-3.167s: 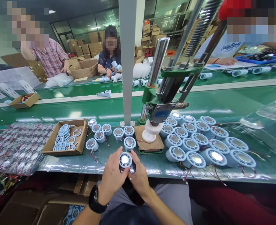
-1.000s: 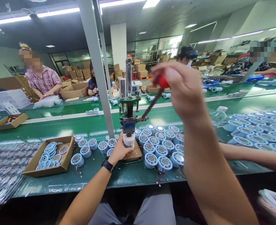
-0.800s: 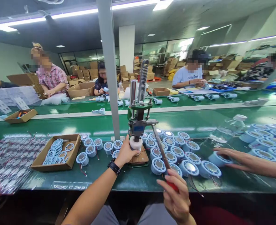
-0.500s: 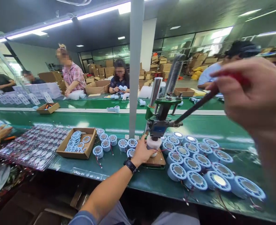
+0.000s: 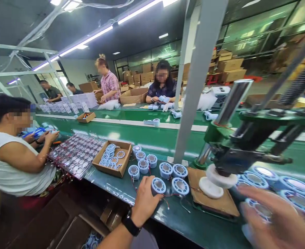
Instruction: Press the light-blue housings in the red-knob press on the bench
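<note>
My left hand, with a black band at the wrist, is closed around a light blue round housing with a silver disc on top and thin wires. Other such housings stand beside it. My right hand, blurred, is low at the right with thumb and forefinger apart, over another blue housing. Between the hands stands a green hand press. Its white upper pad hangs over a white round block on a cardboard-covered base.
A cardboard tray of blue rings stands left of the housings, near a sheet of wired parts. A grey post rises behind the table. A co-worker sits at the left; others work across the green belt.
My right hand has left the press lever and come down among the right-hand housings. My left hand has moved from the press to a housing on the left. The view has turned left.
</note>
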Tool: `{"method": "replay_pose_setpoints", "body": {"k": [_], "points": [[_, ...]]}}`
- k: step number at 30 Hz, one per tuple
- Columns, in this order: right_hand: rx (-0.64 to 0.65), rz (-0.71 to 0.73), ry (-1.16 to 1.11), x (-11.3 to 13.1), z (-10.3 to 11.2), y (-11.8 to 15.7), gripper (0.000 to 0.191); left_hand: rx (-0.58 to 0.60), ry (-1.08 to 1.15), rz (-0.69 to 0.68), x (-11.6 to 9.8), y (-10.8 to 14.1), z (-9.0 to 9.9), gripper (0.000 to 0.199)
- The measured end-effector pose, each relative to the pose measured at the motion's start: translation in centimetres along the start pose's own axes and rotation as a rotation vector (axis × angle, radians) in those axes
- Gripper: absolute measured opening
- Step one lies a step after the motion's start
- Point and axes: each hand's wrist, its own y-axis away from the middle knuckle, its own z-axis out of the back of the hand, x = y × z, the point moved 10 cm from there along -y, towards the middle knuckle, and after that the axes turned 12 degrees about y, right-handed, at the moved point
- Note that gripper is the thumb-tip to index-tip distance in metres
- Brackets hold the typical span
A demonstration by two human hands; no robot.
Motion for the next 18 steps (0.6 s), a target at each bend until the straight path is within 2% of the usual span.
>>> {"method": "replay_pose_setpoints", "body": {"k": [2, 4, 5, 6, 8, 9, 11, 12, 14, 16, 18], "points": [[0.064, 0.175, -0.083, 4.1, -3.5, 4.0, 0.018, 0.001, 0.002, 0.001, 1.1, -0.5, -0.6, 0.057], [0.095, 0.277, -0.133, 7.0, -6.0, 6.0, 0.018, 0.028, 0.031, -0.026, 1.3, -1.0, -0.7, 0.070], [0.098, 0.286, -0.154, 7.8, -6.9, 6.4, 0.018, 0.041, 0.023, -0.055, 1.0, -1.4, -0.1, 0.071], [0.101, 0.290, -0.178, 8.4, -7.7, 6.7, 0.018, 0.045, -0.031, -0.086, 0.6, -2.0, 1.1, 0.066], [0.134, 0.298, -0.235, 9.5, -9.2, 7.5, 0.017, 0.013, -0.241, -0.135, 0.0, -4.3, 5.1, 0.045], [0.166, 0.310, -0.265, 10.3, -10.1, 8.0, 0.019, -0.018, -0.415, -0.114, 0.3, -6.0, 7.5, 0.039], [0.266, 0.352, -0.279, 12.4, -12.6, 9.5, 0.030, -0.023, -0.490, -0.066, 1.4, -9.8, 11.9, 0.033], [0.316, 0.372, -0.259, 13.6, -14.1, 10.1, 0.036, -0.009, -0.518, -0.040, 2.2, -11.7, 13.4, 0.027], [0.388, 0.387, -0.177, 16.0, -17.4, 11.0, 0.045, 0.049, -0.570, 0.001, 4.0, -14.7, 14.9, 0.018], [0.419, 0.352, -0.081, 17.7, -20.7, 10.9, 0.048, 0.104, -0.621, 0.024, 5.5, -16.2, 14.9, 0.024], [0.435, 0.315, -0.013, 18.9, -23.3, 10.4, 0.047, 0.138, -0.668, 0.023, 6.2, -16.6, 14.4, 0.031]]}}
